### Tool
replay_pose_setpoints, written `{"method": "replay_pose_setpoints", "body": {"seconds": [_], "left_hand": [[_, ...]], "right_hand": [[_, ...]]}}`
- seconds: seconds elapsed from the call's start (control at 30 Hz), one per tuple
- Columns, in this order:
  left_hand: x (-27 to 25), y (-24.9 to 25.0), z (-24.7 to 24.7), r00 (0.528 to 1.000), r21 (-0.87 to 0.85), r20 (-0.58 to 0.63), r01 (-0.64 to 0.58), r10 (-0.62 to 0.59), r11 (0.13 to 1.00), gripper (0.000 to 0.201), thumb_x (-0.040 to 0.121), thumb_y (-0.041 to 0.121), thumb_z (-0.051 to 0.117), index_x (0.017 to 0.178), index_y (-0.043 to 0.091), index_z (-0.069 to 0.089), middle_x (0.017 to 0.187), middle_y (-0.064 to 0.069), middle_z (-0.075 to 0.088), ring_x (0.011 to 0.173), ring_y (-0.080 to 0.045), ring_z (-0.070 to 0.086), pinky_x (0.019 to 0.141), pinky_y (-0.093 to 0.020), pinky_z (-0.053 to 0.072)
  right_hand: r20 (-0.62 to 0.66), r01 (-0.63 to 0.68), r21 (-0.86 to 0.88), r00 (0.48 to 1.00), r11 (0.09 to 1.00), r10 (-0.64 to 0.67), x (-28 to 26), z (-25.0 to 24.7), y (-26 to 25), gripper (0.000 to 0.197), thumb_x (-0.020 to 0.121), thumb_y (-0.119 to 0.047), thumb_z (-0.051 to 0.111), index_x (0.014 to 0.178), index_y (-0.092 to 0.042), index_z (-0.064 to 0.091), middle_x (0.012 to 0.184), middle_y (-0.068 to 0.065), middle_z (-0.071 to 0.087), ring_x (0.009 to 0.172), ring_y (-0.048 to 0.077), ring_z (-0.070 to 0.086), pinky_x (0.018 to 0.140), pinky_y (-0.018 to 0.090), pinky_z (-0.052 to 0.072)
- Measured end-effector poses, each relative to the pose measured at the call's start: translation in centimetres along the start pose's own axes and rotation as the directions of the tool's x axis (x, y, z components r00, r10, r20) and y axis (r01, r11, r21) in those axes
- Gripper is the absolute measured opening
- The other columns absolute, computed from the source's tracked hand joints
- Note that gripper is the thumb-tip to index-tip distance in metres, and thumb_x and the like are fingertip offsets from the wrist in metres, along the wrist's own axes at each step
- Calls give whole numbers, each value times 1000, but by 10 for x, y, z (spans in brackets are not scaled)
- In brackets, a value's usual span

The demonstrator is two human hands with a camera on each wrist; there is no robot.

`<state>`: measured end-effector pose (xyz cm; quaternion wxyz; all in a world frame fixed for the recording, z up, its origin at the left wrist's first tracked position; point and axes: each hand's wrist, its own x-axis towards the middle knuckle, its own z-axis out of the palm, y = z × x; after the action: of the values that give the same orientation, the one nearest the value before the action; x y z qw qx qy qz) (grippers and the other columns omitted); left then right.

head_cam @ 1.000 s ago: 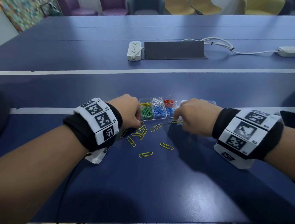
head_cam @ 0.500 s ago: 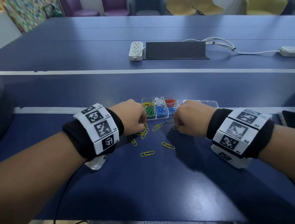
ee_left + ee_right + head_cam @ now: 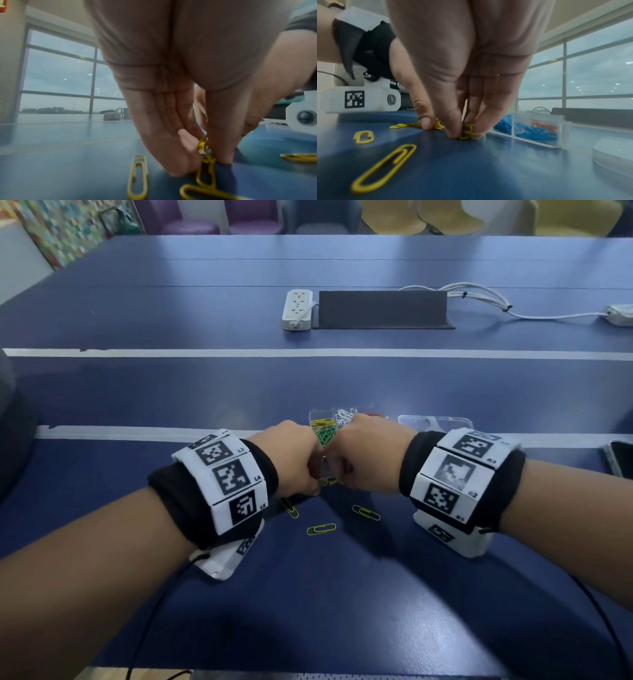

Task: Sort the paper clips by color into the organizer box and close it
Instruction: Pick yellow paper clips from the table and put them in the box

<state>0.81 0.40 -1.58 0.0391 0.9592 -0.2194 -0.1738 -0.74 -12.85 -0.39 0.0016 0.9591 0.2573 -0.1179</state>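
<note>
On table [image 3: 342, 594]: both hands' fingers [image 3: 453, 129] pinching yellow clips [image 3: 467, 130], tips touching.

We note the table [image 3: 239, 392] top: smooth blue laminate with a soft sheen, light reflecting near us. The yellow paper clips [image 3: 383, 167] look like coated wire, glossy and smooth. The organizer box [image 3: 539, 129] is clear hard plastic, glossy walls; its lid [image 3: 435, 422] is the same clear plastic. Wrist bands [image 3: 191, 501] are matt black cloth carrying white matt plastic plates with printed black markers. The power strip [image 3: 297, 309] is white plastic, faintly shiny. The dark panel [image 3: 382, 309] beside it looks matt.
</note>
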Motion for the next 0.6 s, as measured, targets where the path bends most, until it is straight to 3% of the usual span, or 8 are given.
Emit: {"method": "replay_pose_setpoints", "body": {"seconds": [0.1,0.2,0.33,0.47,0.6], "left_hand": [[-1,-5,-3,1000,-65,-14,0,-1,998,11,72,20,67,68,24,58,60,9,54,63,-13,52,62,-24,42],[0,-11,-12,998,-171,-67,5,-17,985,6,72,18,66,69,23,63,62,8,61,56,-5,54,68,-24,52],[10,-21,-25,989,-281,-129,30,-68,959,4,71,17,66,69,20,65,63,1,69,39,4,52,73,-26,56],[25,-22,-33,978,-333,-173,55,-119,941,4,75,16,65,71,17,67,71,-8,75,42,0,56,65,-22,53],[40,-13,-40,969,-281,-216,56,-120,958,10,81,19,66,87,15,74,55,9,59,59,-11,58,65,-23,47]], "right_hand": [[44,-47,57,998,997,44,1,1,1,26,72,-15,60,53,-26,46,65,-7,50,71,21,52,71,29,53],[69,-65,97,996,993,58,2,2,3,21,67,-19,65,57,-27,49,62,-9,47,73,22,56,74,34,57],[44,-100,140,995,985,95,4,3,7,10,70,-19,64,76,-24,69,72,-5,63,74,22,60,71,29,55],[-18,-172,206,984,963,179,5,-4,14,9,72,-23,63,75,-25,71,78,0,71,77,25,64,71,28,54],[-118,-209,283,961,936,251,8,-19,25,12,78,-24,65,83,-19,75,84,2,73,83,24,65,78,33,55]]}}
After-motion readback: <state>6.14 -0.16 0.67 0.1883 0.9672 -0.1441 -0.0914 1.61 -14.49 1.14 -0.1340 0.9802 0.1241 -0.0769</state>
